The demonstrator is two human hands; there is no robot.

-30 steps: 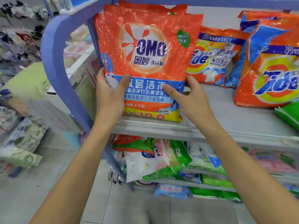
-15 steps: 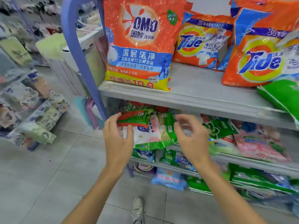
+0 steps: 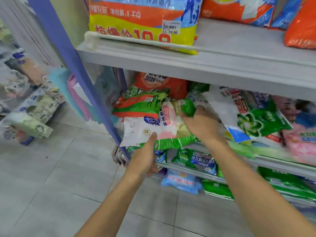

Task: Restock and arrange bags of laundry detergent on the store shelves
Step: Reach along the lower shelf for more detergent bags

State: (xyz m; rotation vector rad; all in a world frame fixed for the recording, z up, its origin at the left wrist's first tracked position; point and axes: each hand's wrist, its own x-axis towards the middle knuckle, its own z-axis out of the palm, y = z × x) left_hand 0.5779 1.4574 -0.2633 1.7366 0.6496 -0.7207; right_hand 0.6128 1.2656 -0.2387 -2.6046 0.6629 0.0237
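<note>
A white, pink and green detergent bag (image 3: 164, 124) sticks out over the front of the middle shelf (image 3: 266, 161). My left hand (image 3: 145, 156) holds its lower front edge from beneath, thumb on the white face. My right hand (image 3: 200, 124) grips its upper right part, fingers curled over the green corner. An orange and green bag (image 3: 143, 103) lies on top of it at the left. The orange OMO bag (image 3: 145, 23) stands on the upper shelf (image 3: 222, 65).
A blue shelf post (image 3: 73, 65) slants down just left of the bags. A green and white bag (image 3: 253, 115) leans at the right. More bags fill the lower shelf (image 3: 193, 171). Goods are piled at the far left (image 3: 30, 108) on the tiled floor.
Both hands let go of the OMO bag on the upper shelf, dropped to the middle shelf and closed on the white, pink and green bag. My view tilted down.
</note>
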